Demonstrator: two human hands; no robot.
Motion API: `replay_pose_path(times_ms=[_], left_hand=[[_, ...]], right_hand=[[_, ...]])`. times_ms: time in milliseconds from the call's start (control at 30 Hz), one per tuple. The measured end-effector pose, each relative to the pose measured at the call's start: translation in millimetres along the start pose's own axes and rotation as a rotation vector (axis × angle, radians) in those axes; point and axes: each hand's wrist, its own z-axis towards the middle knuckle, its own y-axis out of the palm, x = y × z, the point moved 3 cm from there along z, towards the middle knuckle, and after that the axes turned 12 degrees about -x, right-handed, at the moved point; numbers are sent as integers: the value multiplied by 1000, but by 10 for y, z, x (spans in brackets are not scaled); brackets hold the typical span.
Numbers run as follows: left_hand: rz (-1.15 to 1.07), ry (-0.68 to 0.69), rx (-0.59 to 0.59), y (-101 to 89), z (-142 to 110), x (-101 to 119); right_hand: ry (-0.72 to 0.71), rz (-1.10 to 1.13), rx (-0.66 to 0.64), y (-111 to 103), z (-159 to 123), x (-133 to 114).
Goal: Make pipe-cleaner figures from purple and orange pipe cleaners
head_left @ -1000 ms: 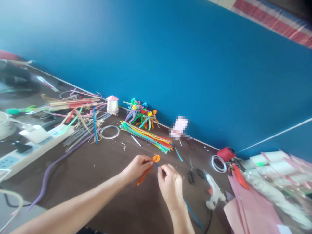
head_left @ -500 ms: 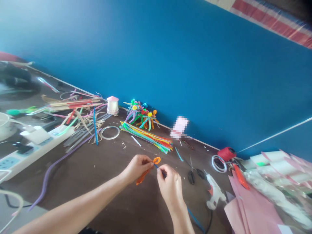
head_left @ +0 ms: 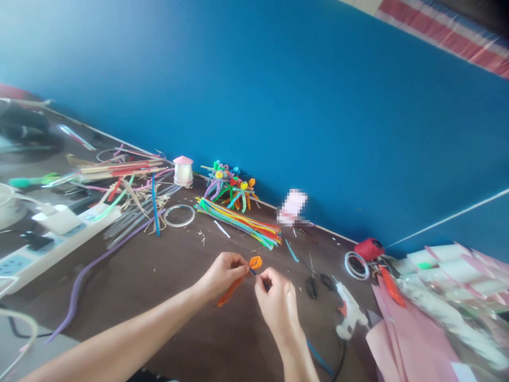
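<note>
My left hand [head_left: 221, 274] pinches an orange pipe cleaner [head_left: 254, 262] whose top is curled into a small loop; its loose tail hangs down below my fingers. My right hand [head_left: 277, 303] is closed on a blue pipe cleaner [head_left: 318, 358] that meets the orange loop and trails back past my wrist. Both hands hover just above the dark brown table [head_left: 167, 265]. A bundle of coloured pipe cleaners [head_left: 238, 223] lies just beyond my hands.
Finished pipe-cleaner figures [head_left: 230, 188] stand against the blue wall. Scissors [head_left: 316, 281], a white glue gun [head_left: 348, 313], tape rings [head_left: 180, 215], red thread [head_left: 369, 249] and pink paper [head_left: 409, 345] lie around. A power strip [head_left: 47, 239] and a purple strand [head_left: 91, 270] sit left.
My hands stay together at the orange loop; the orange tail has swung slightly lower and left. The view has shifted a little.
</note>
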Motion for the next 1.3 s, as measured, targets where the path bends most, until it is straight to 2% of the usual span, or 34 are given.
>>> replay_pose_path(times_ms=[233,367,600,867,1000,1100,1200,1300], left_hand=[[21,18,-19,-3,-63,125],[-132,-34,-111,19,-96,157],[-316,-117,-203,41,-111,145],[-305,-179,-348,71,-155,212],[-246,-157,-306,64,-121,170],[-97,-129,-233,41,-107,139],[-43,-152,-236,15,-118,127],[-106,-185,-218,-35,-120,125]], right_hand=[[43,68,-76,-62,-12,13],[39,164,-153,-129,-7,15],[29,268,-259,-192,10,37],[-7,410,-386,-231,-5,108],[-16,405,-334,-187,-21,107],[9,470,-282,-181,-51,236],[201,460,-58,-327,-177,651],[452,192,175,-564,-450,1226]])
